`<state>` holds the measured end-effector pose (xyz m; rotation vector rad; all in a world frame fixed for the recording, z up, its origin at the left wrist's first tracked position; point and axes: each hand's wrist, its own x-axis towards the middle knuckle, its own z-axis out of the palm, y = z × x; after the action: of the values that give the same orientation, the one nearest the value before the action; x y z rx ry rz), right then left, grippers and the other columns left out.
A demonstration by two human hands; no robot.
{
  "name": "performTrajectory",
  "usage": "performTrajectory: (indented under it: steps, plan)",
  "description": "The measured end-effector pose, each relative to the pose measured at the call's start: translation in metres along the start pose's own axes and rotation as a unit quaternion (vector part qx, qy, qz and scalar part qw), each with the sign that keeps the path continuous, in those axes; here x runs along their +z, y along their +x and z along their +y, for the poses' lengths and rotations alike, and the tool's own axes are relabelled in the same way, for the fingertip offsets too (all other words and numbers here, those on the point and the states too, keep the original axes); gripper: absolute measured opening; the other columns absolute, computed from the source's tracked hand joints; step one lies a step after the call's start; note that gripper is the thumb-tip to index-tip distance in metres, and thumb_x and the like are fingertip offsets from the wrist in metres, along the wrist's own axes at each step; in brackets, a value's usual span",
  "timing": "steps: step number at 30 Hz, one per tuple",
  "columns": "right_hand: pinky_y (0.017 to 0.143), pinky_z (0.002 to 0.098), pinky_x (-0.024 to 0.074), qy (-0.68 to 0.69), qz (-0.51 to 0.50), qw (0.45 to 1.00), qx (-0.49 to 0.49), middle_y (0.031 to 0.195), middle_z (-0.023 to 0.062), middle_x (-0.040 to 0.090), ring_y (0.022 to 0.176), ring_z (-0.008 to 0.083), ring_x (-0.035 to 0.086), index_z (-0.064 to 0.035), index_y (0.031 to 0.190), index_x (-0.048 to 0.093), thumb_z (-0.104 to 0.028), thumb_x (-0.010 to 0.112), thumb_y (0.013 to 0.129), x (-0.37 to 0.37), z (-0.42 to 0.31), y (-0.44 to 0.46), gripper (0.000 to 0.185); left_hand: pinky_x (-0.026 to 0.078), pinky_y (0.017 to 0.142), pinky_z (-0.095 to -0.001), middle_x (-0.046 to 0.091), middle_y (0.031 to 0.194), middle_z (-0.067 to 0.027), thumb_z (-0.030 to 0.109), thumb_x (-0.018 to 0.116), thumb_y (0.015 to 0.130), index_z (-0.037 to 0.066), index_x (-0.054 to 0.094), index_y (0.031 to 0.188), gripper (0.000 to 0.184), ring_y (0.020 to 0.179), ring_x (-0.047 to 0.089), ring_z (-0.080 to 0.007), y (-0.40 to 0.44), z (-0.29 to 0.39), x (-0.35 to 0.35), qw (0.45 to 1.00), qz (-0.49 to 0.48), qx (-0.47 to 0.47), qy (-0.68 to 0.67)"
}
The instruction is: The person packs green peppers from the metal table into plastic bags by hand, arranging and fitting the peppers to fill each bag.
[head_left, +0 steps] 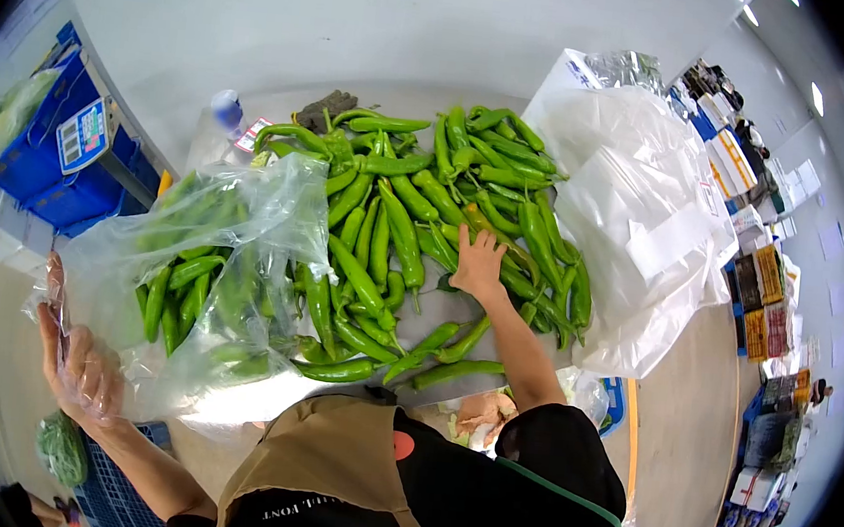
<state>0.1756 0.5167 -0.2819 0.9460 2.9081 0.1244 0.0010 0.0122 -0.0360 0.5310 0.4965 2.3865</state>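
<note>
Long green chili peppers (402,232) lie in a wide heap on the grey table. My right hand (479,262) rests over the middle of the heap, fingers spread and touching the peppers. At the left, my left hand (86,372) grips the edge of a clear plastic bag (288,192), with its index finger raised along the film. Several green peppers (179,292) show inside or beneath that bag; the film partly hides them. A few loose peppers (447,373) lie near the table's front edge, close to my apron.
A large white plastic bag (636,222) stands at the right of the heap. Blue crates (61,142) with a scale display (83,136) are at the left. A wall (383,19) closes the back. Below the front edge lie scraps (481,416), and a bagged green vegetable (63,448) sits lower left.
</note>
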Motion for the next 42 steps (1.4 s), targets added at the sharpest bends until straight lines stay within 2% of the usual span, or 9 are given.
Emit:
performTrajectory:
  steps: [2,6,9,14,17,23,30,39,42]
  plan:
    - [0.090,0.0595,0.0344,-0.054,0.075,0.995,-0.026,0.115,0.0321,0.044,0.110,0.0472,0.042,-0.0035,0.138,0.028,-0.028,0.081,0.052,0.010,-0.002,0.001,0.104,0.025,0.023,-0.0244,0.030,0.055,-0.0050,0.036,0.018,0.101,0.020,0.003,0.147,0.051,0.032,0.025,-0.0087,-0.006,-0.002,0.007,1.000,-0.006,0.006,-0.008]
    - [0.086,0.0501,0.0388,0.026,0.021,0.993,-0.110,0.103,0.0262,0.045,0.095,0.0432,0.046,-0.0020,0.137,0.029,-0.030,0.079,0.049,-0.003,0.026,0.009,0.105,0.024,0.023,-0.0249,0.031,0.056,-0.0053,0.036,0.017,0.101,0.022,0.001,0.147,0.051,0.033,0.024,-0.0084,-0.015,0.000,0.007,1.000,-0.006,0.005,-0.010]
    - [0.086,0.0506,0.0387,0.047,0.017,0.992,-0.113,0.105,0.0265,0.044,0.095,0.0436,0.046,-0.0016,0.137,0.029,-0.030,0.079,0.048,-0.012,0.029,0.009,0.105,0.027,0.024,-0.0228,0.032,0.056,-0.0051,0.034,0.018,0.102,0.019,0.007,0.147,0.049,0.034,0.028,-0.0098,-0.018,-0.001,0.004,1.000,-0.011,0.004,-0.003]
    - [0.083,0.0520,0.0398,-0.024,-0.056,0.994,-0.090,0.115,0.0309,0.043,0.101,0.0452,0.048,-0.0072,0.145,0.013,-0.048,0.083,0.053,-0.012,0.025,0.000,0.123,0.027,0.024,-0.0230,0.033,0.056,-0.0061,0.036,0.019,0.101,0.022,0.005,0.147,0.050,0.034,0.027,-0.0101,-0.021,-0.005,0.003,1.000,0.019,0.013,0.001]
    - [0.082,0.0512,0.0402,-0.004,-0.091,0.993,-0.071,0.113,0.0299,0.045,0.097,0.0442,0.051,-0.0085,0.145,0.014,-0.045,0.084,0.052,-0.018,0.018,0.000,0.123,0.028,0.025,-0.0240,0.034,0.057,-0.0069,0.036,0.018,0.101,0.024,0.004,0.147,0.050,0.034,0.027,-0.0104,-0.020,-0.006,0.001,1.000,0.013,0.006,-0.011]
    - [0.079,0.0500,0.0422,0.002,0.001,0.994,-0.107,0.102,0.0284,0.051,0.087,0.0429,0.054,-0.0093,0.145,0.014,-0.038,0.084,0.051,0.003,0.015,-0.008,0.121,0.029,0.026,-0.0248,0.035,0.058,-0.0076,0.036,0.018,0.101,0.023,0.005,0.147,0.049,0.035,0.029,-0.0119,-0.018,-0.010,0.002,1.000,0.014,0.013,-0.007]
    - [0.088,0.0499,0.0452,0.165,-0.190,0.967,-0.047,0.113,0.0255,0.055,0.104,0.0411,0.054,-0.0164,0.145,0.016,-0.034,0.080,0.054,-0.016,0.033,0.027,0.113,0.024,0.027,-0.0254,0.034,0.058,-0.0079,0.037,0.018,0.101,0.020,0.008,0.147,0.050,0.035,0.027,-0.0117,-0.013,-0.009,-0.002,0.999,0.004,-0.013,-0.031]
    - [0.091,0.0574,0.0380,0.081,-0.130,0.988,0.007,0.118,0.0305,0.048,0.107,0.0480,0.049,-0.0184,0.143,0.017,-0.037,0.082,0.053,-0.017,-0.012,0.016,0.113,0.021,0.030,-0.0244,0.033,0.058,-0.0065,0.036,0.020,0.102,0.018,0.010,0.147,0.050,0.036,0.024,-0.0098,0.005,-0.022,0.001,0.998,0.014,-0.033,-0.060]
    - [0.095,0.0468,0.0398,0.192,-0.182,0.963,0.038,0.122,0.0237,0.051,0.113,0.0394,0.050,-0.0145,0.143,0.021,-0.033,0.083,0.051,-0.022,-0.001,0.026,0.113,0.019,0.030,-0.0240,0.033,0.058,-0.0062,0.035,0.020,0.102,0.019,0.008,0.147,0.050,0.034,0.022,-0.0089,0.006,-0.022,-0.002,0.997,0.044,-0.031,-0.054]
